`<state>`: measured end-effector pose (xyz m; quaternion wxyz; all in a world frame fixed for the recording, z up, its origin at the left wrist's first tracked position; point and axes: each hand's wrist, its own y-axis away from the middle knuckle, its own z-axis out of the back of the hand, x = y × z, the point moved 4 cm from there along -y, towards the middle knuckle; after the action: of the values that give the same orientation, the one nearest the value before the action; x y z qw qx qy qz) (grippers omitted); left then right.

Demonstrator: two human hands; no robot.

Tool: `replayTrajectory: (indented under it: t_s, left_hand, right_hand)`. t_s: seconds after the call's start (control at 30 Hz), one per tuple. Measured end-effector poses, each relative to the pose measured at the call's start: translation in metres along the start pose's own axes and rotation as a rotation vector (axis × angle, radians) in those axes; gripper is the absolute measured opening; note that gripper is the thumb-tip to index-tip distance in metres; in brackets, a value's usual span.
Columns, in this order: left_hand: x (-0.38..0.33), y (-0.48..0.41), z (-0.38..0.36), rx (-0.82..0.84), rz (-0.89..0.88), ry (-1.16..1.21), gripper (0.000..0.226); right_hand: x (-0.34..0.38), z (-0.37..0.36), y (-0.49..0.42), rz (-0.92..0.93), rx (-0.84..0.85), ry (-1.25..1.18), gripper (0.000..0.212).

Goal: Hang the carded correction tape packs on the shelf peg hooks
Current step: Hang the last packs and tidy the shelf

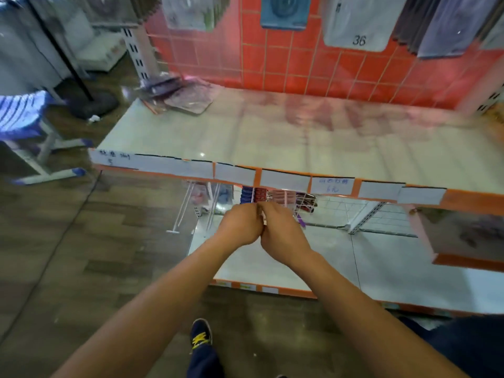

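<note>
Just below the front edge of the upper shelf (pixel 286 179), the left grip (pixel 241 227) and right grip (pixel 283 231) meet, both curled on a mostly hidden white pack (pixel 264 219), probably steadying it to thread onto a hook beside the hanging packs (pixel 260 194).

Left hand (pixel 240 227) against right hand (pixel 282 231) — outstretched.

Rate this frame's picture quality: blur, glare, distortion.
Head view: motion blur smears the back wall; the glossy upper shelf mirrors its red; the wide-angle lens bows the label strip; left hand and right hand are sharper, but what they hold is unreadable.
</note>
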<state>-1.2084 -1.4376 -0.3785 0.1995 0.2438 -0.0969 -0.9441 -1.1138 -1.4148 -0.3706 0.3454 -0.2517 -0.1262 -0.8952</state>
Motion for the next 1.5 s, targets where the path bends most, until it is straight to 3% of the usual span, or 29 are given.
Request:
replayTrajectory:
  t_s: [0.2,0.5,0.9,1.17,1.3,1.43,1.5]
  left_hand:
    - [0.038,0.005,0.072,-0.096,-0.031,-0.18,0.022]
    - [0.095,-0.026,0.171,-0.299,-0.057,-0.126,0.028]
    - [0.149,-0.096,0.205,-0.351,-0.08,-0.04,0.03]
    - [0.157,-0.11,0.208,-0.334,-0.125,0.022,0.03]
    - [0.164,-0.108,0.208,-0.343,-0.077,0.233,0.037]
    - [0.167,-0.111,0.2,-0.213,0.18,0.999,0.043]
    - [0.159,-0.111,0.198,-0.134,0.267,1.166,0.043]
  right_hand:
    - [0.071,0.013,-0.028,0.094,-0.047,-0.049,0.051]
    - [0.13,0.019,-0.112,0.127,-0.155,0.012,0.035]
    - [0.157,-0.003,-0.224,0.056,-0.223,0.317,0.021]
    - [0.161,-0.012,-0.255,0.066,-0.235,0.396,0.026]
    - [0.16,-0.014,-0.233,0.077,-0.247,0.398,0.028]
    - [0.151,-0.01,-0.204,0.092,-0.393,0.246,0.018]
    - [0.149,-0.002,-0.19,0.093,-0.478,0.162,0.019]
